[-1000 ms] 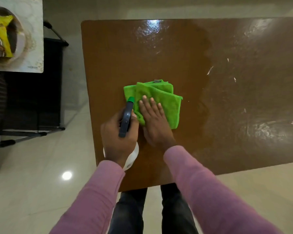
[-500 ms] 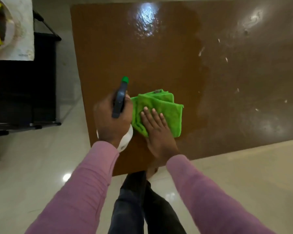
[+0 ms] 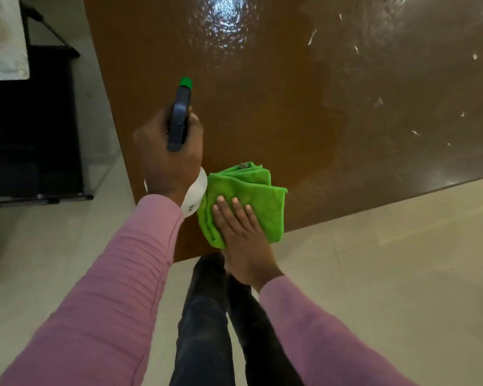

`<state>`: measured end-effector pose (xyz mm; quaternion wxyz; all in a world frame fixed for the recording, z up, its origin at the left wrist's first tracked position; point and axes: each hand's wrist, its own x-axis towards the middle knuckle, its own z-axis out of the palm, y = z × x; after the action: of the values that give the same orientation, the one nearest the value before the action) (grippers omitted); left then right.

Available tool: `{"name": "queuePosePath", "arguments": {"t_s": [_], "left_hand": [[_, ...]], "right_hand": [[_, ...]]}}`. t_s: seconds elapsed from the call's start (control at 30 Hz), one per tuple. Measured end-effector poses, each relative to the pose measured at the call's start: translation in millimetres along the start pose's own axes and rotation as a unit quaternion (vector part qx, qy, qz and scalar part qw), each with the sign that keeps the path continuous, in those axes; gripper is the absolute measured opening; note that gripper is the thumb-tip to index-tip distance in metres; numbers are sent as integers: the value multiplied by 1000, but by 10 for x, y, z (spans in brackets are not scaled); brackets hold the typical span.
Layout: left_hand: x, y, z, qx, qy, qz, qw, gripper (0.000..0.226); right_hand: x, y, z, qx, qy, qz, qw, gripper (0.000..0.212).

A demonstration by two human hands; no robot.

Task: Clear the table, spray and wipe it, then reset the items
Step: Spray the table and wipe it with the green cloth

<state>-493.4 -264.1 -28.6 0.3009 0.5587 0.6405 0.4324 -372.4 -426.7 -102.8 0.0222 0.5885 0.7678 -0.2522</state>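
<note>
Wet brown desk (image 3: pixel 262 112): left hand (image 3: pixel 169 160) clamped on spray bottle (image 3: pixel 180 118), right hand (image 3: pixel 241 240) flat, fingers spread, on green cloth (image 3: pixel 262 199) at near edge.

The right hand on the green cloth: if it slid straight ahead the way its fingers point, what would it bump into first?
Probably nothing. The right hand lies flat on the green cloth, and beyond it only bare, wet-looking table shows up to the picture's top edge.
</note>
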Motion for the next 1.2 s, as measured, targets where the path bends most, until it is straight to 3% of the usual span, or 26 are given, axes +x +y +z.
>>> {"name": "queuePosePath", "arguments": {"t_s": [0.07,0.2,0.3,0.37,0.47,0.53,0.63,0.77,0.87,0.93,1.0,1.1,1.2], "left_hand": [[13,-11,6,8,0,7,1000,11],[-7,-10,-5,-10,-18,-2,1000,8],[-27,-24,-9,-14,-28,-9,999,8],[-2,-14,13,-14,-34,-13,999,4],[29,11,15,1,-50,-5,999,13],[41,27,-3,15,-66,-5,998,12],[38,28,-45,27,-77,-16,997,10],[14,61,-50,28,-122,-11,992,8],[30,44,-21,20,-126,-6,992,7],[42,12,-10,1,-124,-17,992,8],[62,-15,-16,-7,-130,-27,991,13],[91,-21,-31,5,-157,-22,987,17],[120,-2,-28,17,-176,-15,984,20]], "right_hand": [[-60,332,-91,6,16,28,999,74],[-53,1081,-444,33,67,216,974,70],[34,996,-445,60,89,273,956,64],[-3,568,-271,46,76,241,967,69],[-300,-176,88,30,3,88,996,80],[-433,-180,159,19,-17,28,999,84],[-450,361,-35,39,7,126,991,91],[-257,1260,-463,78,84,281,953,66],[-4,1222,-546,138,126,359,914,61],[64,764,-378,128,119,344,923,69],[-3,242,-168,113,88,271,952,80],[-178,175,-111,95,62,174,978,81],[-171,747,-310,109,97,250,957,78]]}}
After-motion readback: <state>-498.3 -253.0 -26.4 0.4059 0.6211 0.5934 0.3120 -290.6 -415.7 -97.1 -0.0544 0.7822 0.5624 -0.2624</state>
